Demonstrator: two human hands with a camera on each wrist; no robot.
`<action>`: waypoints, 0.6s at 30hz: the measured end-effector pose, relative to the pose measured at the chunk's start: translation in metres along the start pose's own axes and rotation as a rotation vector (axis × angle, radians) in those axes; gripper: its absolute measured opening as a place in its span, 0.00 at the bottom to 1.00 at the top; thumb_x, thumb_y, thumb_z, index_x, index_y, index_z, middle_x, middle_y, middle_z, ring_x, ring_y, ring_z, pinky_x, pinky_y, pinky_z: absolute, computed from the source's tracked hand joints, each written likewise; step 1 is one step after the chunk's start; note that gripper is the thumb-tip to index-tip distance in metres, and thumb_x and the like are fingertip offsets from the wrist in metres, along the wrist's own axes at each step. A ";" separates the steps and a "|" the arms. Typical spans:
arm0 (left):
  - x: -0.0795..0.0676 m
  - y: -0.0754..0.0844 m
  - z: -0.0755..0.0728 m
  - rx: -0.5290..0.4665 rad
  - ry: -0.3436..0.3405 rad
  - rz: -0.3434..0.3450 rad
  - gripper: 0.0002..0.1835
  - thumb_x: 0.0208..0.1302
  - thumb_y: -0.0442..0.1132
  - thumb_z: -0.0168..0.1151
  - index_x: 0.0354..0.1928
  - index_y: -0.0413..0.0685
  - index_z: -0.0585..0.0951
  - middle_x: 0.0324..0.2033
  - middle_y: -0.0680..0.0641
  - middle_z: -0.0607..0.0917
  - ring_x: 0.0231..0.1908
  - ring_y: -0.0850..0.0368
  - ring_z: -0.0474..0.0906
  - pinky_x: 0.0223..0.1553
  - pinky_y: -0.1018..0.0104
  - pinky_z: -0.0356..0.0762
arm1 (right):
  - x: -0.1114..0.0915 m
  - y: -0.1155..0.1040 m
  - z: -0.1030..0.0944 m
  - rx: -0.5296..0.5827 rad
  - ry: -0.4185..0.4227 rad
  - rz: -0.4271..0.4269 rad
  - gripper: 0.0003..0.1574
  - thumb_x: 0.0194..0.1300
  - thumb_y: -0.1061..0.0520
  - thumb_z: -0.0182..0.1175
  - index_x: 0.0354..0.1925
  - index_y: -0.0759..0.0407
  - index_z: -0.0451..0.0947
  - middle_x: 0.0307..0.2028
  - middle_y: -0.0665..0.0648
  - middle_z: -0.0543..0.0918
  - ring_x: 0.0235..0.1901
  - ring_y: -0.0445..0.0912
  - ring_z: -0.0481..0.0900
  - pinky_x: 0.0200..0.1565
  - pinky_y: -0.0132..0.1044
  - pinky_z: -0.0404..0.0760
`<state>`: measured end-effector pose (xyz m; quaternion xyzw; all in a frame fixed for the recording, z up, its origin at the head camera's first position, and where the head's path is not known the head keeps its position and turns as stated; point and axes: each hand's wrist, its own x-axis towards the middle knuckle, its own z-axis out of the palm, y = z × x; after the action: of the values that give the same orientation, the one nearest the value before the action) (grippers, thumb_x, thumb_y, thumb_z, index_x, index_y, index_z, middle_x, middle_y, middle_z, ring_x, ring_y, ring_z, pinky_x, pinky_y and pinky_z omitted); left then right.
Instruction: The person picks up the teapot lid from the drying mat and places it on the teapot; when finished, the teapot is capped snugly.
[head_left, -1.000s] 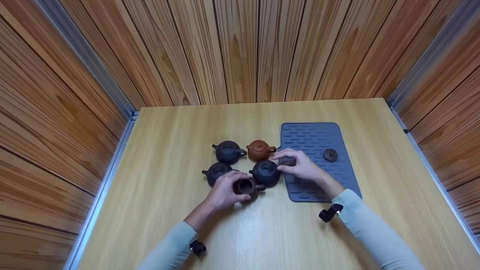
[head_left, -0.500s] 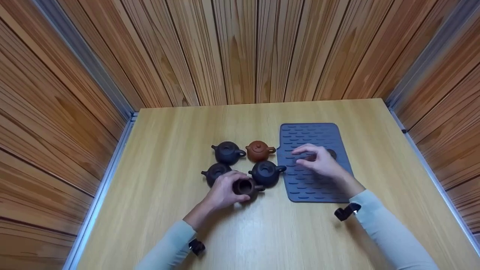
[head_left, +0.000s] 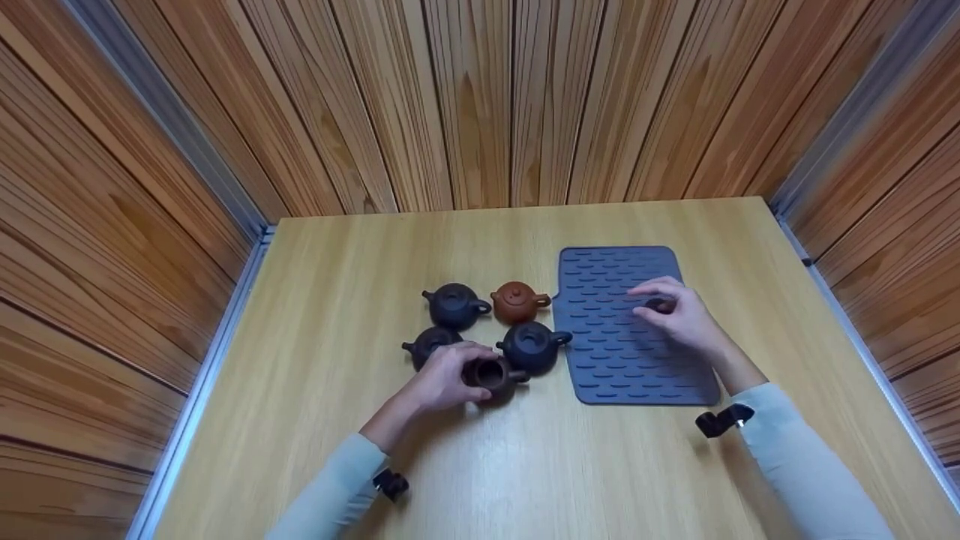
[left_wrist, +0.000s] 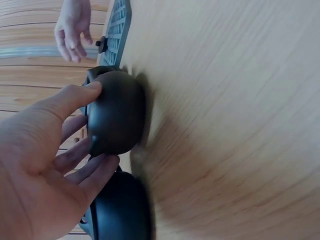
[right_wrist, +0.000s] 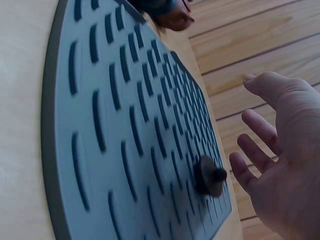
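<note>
A dark brown teapot (head_left: 505,387) without its lid stands on the table, its round opening facing up. My left hand (head_left: 450,379) holds it from the left, the thumb near the rim and the fingers curled around the spout side, as the left wrist view of the teapot (left_wrist: 117,112) shows. Over the grey mat (head_left: 615,360) my right hand (head_left: 684,319) hovers with fingers and thumb spread apart. Between them in the head view lies a small brown lid (head_left: 660,305). The right wrist view has the lid (right_wrist: 209,175) resting on the mat, knob up, with a gap to the fingers.
Around the held teapot stand a black teapot (head_left: 531,348), a second black teapot (head_left: 454,306) behind, and a third black teapot (head_left: 432,345) partly behind my left hand. A reddish-brown teapot (head_left: 516,301) sits at the back. Wooden walls (head_left: 480,105) enclose the table.
My right hand has moved right, from beside the black teapot's handle across the mat to the lid. The left hand stays on the brown teapot.
</note>
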<state>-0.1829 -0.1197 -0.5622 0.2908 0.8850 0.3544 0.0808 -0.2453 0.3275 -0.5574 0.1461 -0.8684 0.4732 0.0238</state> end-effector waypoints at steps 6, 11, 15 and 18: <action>0.007 -0.040 0.020 0.052 0.033 0.086 0.32 0.62 0.45 0.86 0.68 0.50 0.88 0.64 0.43 0.92 0.67 0.44 0.87 0.73 0.45 0.82 | -0.006 0.010 -0.012 -0.011 0.016 0.022 0.20 0.77 0.63 0.71 0.63 0.65 0.88 0.62 0.64 0.83 0.59 0.27 0.72 0.57 0.33 0.75; 0.010 -0.048 0.024 0.010 0.029 0.063 0.32 0.60 0.46 0.88 0.67 0.53 0.89 0.63 0.46 0.93 0.66 0.45 0.88 0.72 0.43 0.82 | -0.010 0.017 -0.018 -0.024 0.017 0.062 0.22 0.78 0.63 0.70 0.66 0.66 0.87 0.65 0.64 0.82 0.62 0.29 0.70 0.59 0.35 0.76; 0.008 -0.039 0.018 0.008 0.018 0.046 0.32 0.60 0.44 0.88 0.67 0.51 0.89 0.63 0.45 0.93 0.65 0.44 0.88 0.71 0.43 0.82 | -0.012 0.024 -0.019 -0.025 0.013 0.078 0.24 0.77 0.65 0.70 0.68 0.68 0.85 0.66 0.68 0.80 0.60 0.35 0.73 0.58 0.31 0.78; 0.006 -0.024 0.010 0.006 0.013 0.046 0.31 0.61 0.41 0.87 0.66 0.47 0.88 0.62 0.41 0.93 0.65 0.42 0.88 0.71 0.42 0.82 | -0.013 0.029 -0.019 -0.016 0.014 0.091 0.25 0.76 0.67 0.70 0.68 0.69 0.84 0.65 0.69 0.79 0.59 0.39 0.75 0.54 0.26 0.78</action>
<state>-0.1953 -0.1250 -0.5856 0.3089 0.8798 0.3553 0.0661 -0.2422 0.3607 -0.5733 0.1030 -0.8777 0.4679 0.0095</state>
